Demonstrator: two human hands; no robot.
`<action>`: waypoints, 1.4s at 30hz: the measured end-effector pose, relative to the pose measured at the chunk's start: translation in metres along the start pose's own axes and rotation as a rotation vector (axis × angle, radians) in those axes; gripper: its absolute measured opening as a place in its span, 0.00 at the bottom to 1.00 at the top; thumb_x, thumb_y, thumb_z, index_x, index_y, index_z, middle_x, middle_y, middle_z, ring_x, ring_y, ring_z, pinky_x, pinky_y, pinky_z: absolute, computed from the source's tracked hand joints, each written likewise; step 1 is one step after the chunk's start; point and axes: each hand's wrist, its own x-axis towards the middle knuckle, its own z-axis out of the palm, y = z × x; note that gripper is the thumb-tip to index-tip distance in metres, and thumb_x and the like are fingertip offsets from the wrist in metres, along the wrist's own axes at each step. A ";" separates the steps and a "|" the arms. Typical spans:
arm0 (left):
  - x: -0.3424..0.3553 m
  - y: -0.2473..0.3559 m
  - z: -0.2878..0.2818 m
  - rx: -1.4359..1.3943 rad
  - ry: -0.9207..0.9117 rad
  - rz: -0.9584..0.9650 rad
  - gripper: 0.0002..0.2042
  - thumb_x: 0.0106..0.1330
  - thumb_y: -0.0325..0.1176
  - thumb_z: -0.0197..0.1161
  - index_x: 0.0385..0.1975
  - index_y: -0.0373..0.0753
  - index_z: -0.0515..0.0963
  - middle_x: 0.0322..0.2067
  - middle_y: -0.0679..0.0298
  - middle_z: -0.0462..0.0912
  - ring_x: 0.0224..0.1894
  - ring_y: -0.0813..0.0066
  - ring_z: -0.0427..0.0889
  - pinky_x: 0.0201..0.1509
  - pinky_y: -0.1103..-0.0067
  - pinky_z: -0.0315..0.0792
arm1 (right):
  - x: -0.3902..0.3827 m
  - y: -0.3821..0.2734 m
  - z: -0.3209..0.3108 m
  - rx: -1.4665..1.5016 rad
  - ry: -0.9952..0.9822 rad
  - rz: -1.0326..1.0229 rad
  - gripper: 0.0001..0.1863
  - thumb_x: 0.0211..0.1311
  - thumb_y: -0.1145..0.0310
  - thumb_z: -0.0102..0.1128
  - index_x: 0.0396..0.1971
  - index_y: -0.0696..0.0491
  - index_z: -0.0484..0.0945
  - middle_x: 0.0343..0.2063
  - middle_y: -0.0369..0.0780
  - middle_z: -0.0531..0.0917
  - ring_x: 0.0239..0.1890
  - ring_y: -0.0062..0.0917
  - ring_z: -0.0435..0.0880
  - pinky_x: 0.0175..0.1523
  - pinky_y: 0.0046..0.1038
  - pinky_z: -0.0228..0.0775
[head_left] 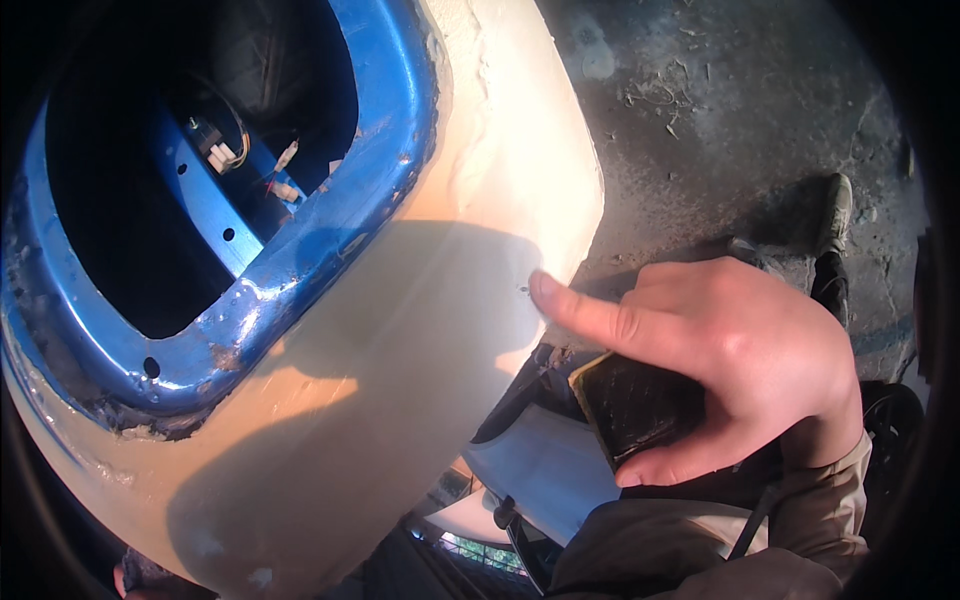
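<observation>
My right hand (730,360) grips a dark rectangular block (630,405) with a yellowish edge between thumb and fingers. Its index finger stretches out to a small dark mark (523,289) near the right edge of a curved, cream-coated panel (420,430), which lies partly in shadow. The panel surrounds a rough-edged blue metal frame (385,90) with a dark opening. Inside are a blue strut with holes (200,200) and loose wires with white connectors (225,155). At the lower left rim, a small sliver of skin (122,578), perhaps my left hand, shows; its fingers are unclear.
A stained, dark concrete floor (700,120) lies to the right, with a shoe (835,210) and dark trouser leg on it. Below the panel's right edge are a pale curved part (530,460) and dark parts. Draped olive clothing (650,560) fills the lower right.
</observation>
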 end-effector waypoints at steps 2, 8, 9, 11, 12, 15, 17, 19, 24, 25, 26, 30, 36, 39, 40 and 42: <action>-0.003 -0.002 -0.004 0.003 -0.031 0.004 0.19 0.62 0.45 0.69 0.43 0.37 0.78 0.43 0.53 0.80 0.43 0.57 0.80 0.47 0.59 0.79 | -0.003 0.003 -0.002 0.025 -0.027 -0.052 0.54 0.43 0.51 0.81 0.70 0.62 0.69 0.33 0.44 0.88 0.25 0.32 0.80 0.35 0.33 0.72; -0.001 -0.002 -0.002 -0.037 -0.059 0.008 0.18 0.60 0.42 0.71 0.42 0.36 0.78 0.42 0.53 0.79 0.44 0.55 0.79 0.48 0.54 0.81 | -0.006 0.021 -0.002 0.101 0.235 -0.138 0.55 0.46 0.47 0.77 0.70 0.65 0.67 0.34 0.44 0.88 0.33 0.34 0.87 0.44 0.32 0.77; 0.000 -0.002 -0.003 -0.035 -0.061 0.007 0.18 0.60 0.42 0.71 0.42 0.36 0.78 0.42 0.53 0.79 0.44 0.55 0.79 0.48 0.54 0.81 | -0.004 0.015 -0.001 0.070 0.195 -0.111 0.55 0.46 0.48 0.78 0.71 0.64 0.66 0.33 0.43 0.88 0.32 0.34 0.86 0.42 0.32 0.76; 0.001 0.000 -0.005 -0.034 -0.067 0.000 0.18 0.60 0.42 0.71 0.42 0.36 0.77 0.42 0.53 0.79 0.44 0.55 0.79 0.48 0.53 0.81 | 0.002 0.004 -0.001 0.001 0.105 -0.064 0.56 0.45 0.50 0.79 0.73 0.62 0.64 0.30 0.41 0.87 0.29 0.33 0.83 0.39 0.32 0.74; 0.001 0.000 -0.005 -0.042 -0.061 0.011 0.18 0.60 0.42 0.71 0.42 0.36 0.77 0.42 0.52 0.79 0.43 0.55 0.79 0.48 0.53 0.81 | 0.004 -0.001 0.001 -0.015 0.078 -0.042 0.56 0.45 0.50 0.80 0.73 0.61 0.64 0.29 0.41 0.86 0.28 0.33 0.82 0.38 0.31 0.73; -0.003 0.001 -0.004 -0.047 -0.044 0.016 0.18 0.60 0.42 0.71 0.43 0.36 0.77 0.43 0.52 0.79 0.44 0.55 0.79 0.48 0.53 0.81 | -0.005 -0.004 -0.001 0.054 -0.011 -0.060 0.51 0.46 0.53 0.81 0.70 0.60 0.70 0.28 0.43 0.85 0.25 0.33 0.79 0.34 0.31 0.70; -0.002 0.002 -0.003 -0.030 -0.053 0.019 0.18 0.61 0.42 0.71 0.43 0.36 0.77 0.43 0.52 0.79 0.44 0.54 0.79 0.48 0.53 0.82 | -0.018 0.011 -0.002 0.182 -0.106 -0.138 0.49 0.47 0.53 0.80 0.68 0.61 0.72 0.27 0.43 0.84 0.25 0.33 0.78 0.33 0.31 0.69; -0.001 0.002 -0.002 -0.045 -0.066 0.000 0.17 0.62 0.41 0.70 0.43 0.36 0.76 0.44 0.52 0.78 0.46 0.53 0.79 0.49 0.52 0.81 | -0.030 0.028 0.009 0.506 0.024 -0.090 0.47 0.52 0.47 0.77 0.66 0.61 0.72 0.37 0.46 0.87 0.35 0.34 0.86 0.40 0.29 0.76; 0.017 0.014 -0.004 0.042 -0.132 -0.112 0.13 0.65 0.39 0.68 0.40 0.39 0.74 0.44 0.54 0.77 0.46 0.51 0.79 0.52 0.50 0.77 | -0.048 0.046 0.039 1.210 0.487 0.227 0.54 0.55 0.25 0.64 0.63 0.61 0.68 0.52 0.50 0.83 0.50 0.40 0.86 0.52 0.39 0.82; 0.018 0.014 -0.003 0.047 -0.125 -0.119 0.13 0.65 0.39 0.68 0.40 0.39 0.74 0.44 0.54 0.77 0.46 0.52 0.79 0.52 0.50 0.77 | -0.049 0.054 0.044 1.340 0.549 0.217 0.54 0.56 0.24 0.61 0.63 0.61 0.68 0.53 0.52 0.82 0.51 0.42 0.86 0.53 0.42 0.82; 0.016 0.018 -0.004 0.057 -0.125 -0.136 0.13 0.66 0.39 0.68 0.39 0.39 0.74 0.43 0.54 0.77 0.46 0.52 0.79 0.52 0.51 0.77 | -0.052 0.066 0.039 1.406 0.401 0.162 0.55 0.57 0.20 0.53 0.65 0.59 0.68 0.55 0.55 0.80 0.52 0.44 0.86 0.53 0.45 0.83; 0.017 0.023 0.001 0.102 -0.105 -0.177 0.13 0.66 0.40 0.68 0.39 0.39 0.75 0.41 0.55 0.77 0.44 0.52 0.79 0.51 0.51 0.77 | -0.054 0.085 0.045 1.672 0.441 0.000 0.61 0.56 0.14 0.40 0.68 0.59 0.66 0.56 0.55 0.80 0.52 0.43 0.85 0.53 0.44 0.82; 0.020 0.025 -0.002 0.081 -0.088 -0.167 0.12 0.65 0.38 0.70 0.39 0.39 0.76 0.42 0.55 0.79 0.44 0.52 0.79 0.51 0.51 0.77 | -0.058 0.090 0.048 1.095 0.885 0.258 0.64 0.53 0.15 0.46 0.67 0.65 0.66 0.56 0.51 0.79 0.54 0.37 0.84 0.58 0.38 0.78; 0.024 0.040 0.014 0.114 0.033 -0.270 0.09 0.65 0.33 0.69 0.37 0.38 0.77 0.41 0.55 0.79 0.45 0.51 0.80 0.51 0.51 0.77 | -0.037 0.055 0.037 0.736 0.908 0.155 0.53 0.57 0.28 0.64 0.65 0.62 0.69 0.57 0.46 0.79 0.58 0.33 0.80 0.62 0.36 0.76; 0.022 0.039 0.013 0.068 0.053 -0.263 0.07 0.62 0.30 0.68 0.36 0.38 0.77 0.40 0.56 0.80 0.46 0.51 0.80 0.51 0.52 0.77 | -0.020 0.045 0.040 0.607 0.952 0.013 0.53 0.54 0.31 0.69 0.65 0.63 0.69 0.55 0.44 0.79 0.59 0.33 0.79 0.61 0.35 0.75; 0.026 0.036 0.007 0.044 -0.027 -0.275 0.09 0.60 0.31 0.68 0.38 0.39 0.77 0.42 0.56 0.78 0.45 0.52 0.79 0.50 0.53 0.76 | 0.002 0.035 0.027 -0.012 0.901 -0.204 0.52 0.46 0.34 0.76 0.62 0.59 0.72 0.55 0.44 0.76 0.58 0.36 0.78 0.62 0.37 0.72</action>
